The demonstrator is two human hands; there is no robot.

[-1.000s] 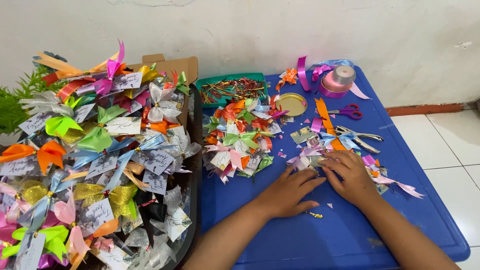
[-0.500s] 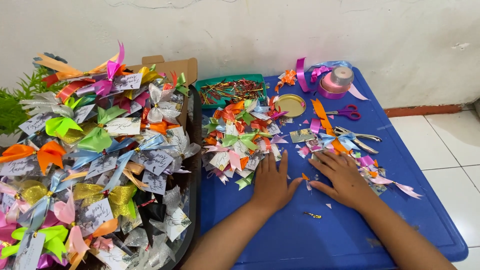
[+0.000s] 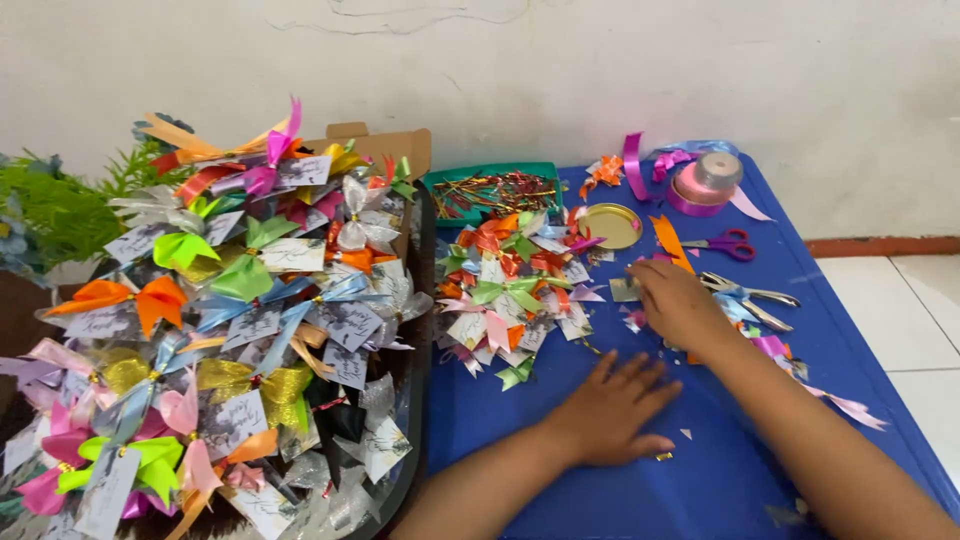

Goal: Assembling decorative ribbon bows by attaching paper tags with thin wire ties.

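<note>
I see my right hand (image 3: 678, 305) curled down on ribbon scraps (image 3: 745, 305) just right of the bow pile (image 3: 510, 290), fingers hidden so I cannot tell its grip, while my left hand (image 3: 610, 410) lies flat and empty on the blue table (image 3: 720, 480) below that pile.

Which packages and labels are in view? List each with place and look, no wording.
Brown cardboard box: behind the bow heap at left, flap open.
White paper tags: tied to the coloured ribbon bows, small rectangles, dark script.
Green plastic tray: back of the blue table, holds wire ties.
</note>
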